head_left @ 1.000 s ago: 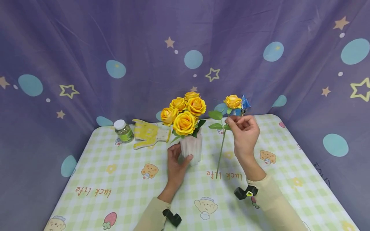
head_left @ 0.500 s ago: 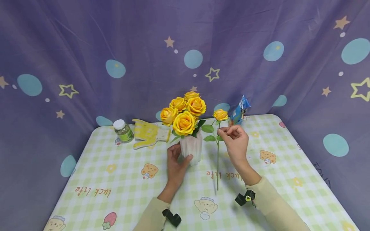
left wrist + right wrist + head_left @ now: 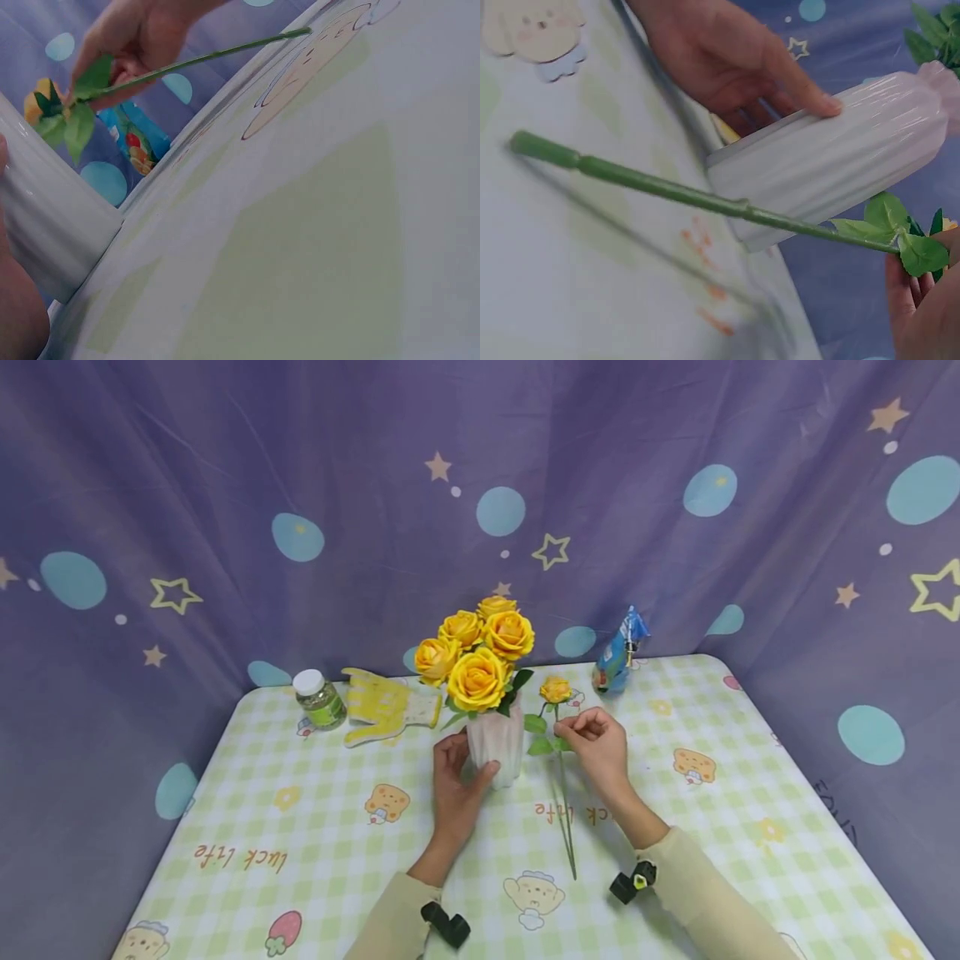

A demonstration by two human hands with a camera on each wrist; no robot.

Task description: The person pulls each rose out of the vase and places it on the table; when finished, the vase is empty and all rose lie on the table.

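A white fluted vase (image 3: 498,747) stands at the middle of the table, filled with several yellow roses (image 3: 480,679). My left hand (image 3: 456,789) grips its lower left side, thumb across the front. To the right of the vase, my right hand (image 3: 598,750) pinches a single yellow rose (image 3: 556,689) by the stem, just below the bloom near the leaves. In the right wrist view the rose's green stem (image 3: 667,193) slants low over the tablecloth, its cut end toward me, crossing in front of the vase. The left wrist view shows its leaves (image 3: 79,124) beside the vase.
A white-capped jar (image 3: 321,700) and a yellow-and-white work glove (image 3: 390,706) lie at the back left. A blue plastic packet (image 3: 615,662) stands at the back right. Behind the checked tablecloth (image 3: 330,877) hangs a purple curtain (image 3: 360,485).
My right hand has brought the single rose left, down and toward me, away from the blue packet; its stem end has swung nearer. The left hand and vase have stayed put.
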